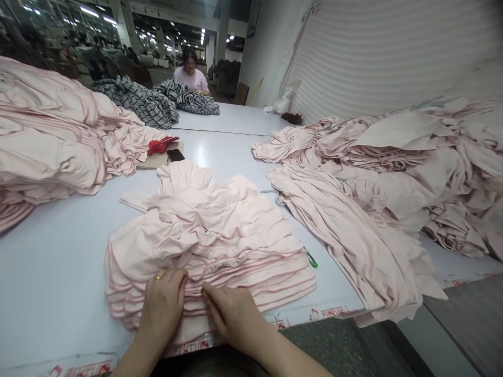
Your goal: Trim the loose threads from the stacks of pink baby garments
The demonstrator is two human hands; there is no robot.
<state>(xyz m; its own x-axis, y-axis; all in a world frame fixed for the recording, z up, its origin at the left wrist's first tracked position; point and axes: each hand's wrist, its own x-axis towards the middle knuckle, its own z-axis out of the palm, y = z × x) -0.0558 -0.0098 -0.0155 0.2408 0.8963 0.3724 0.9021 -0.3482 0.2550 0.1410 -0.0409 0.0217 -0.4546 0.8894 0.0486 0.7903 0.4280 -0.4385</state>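
A layered stack of pale pink button-front shirts (236,230) with darker pink edges lies in front of me on the table. My left hand (165,301), wearing a gold ring, rests at the stack's near edge with its fingers curled into the cloth, closed on a pink shirt. Just to the right, my right hand (231,311) is closed in a pinch at the same edge. A small dark spot shows at its fingertips, too small to name. Small pale buttons run along the shirt fronts above both hands. A green clip-like item (312,259) lies by the stack's right side.
Pink garments are heaped at the left (47,136) and along the right (393,152). A long bundle of pink cloth (349,235) hangs over the front edge. Beyond are a red item (159,145), a phone (175,155), checked cloth (137,99) and a seated person (192,78).
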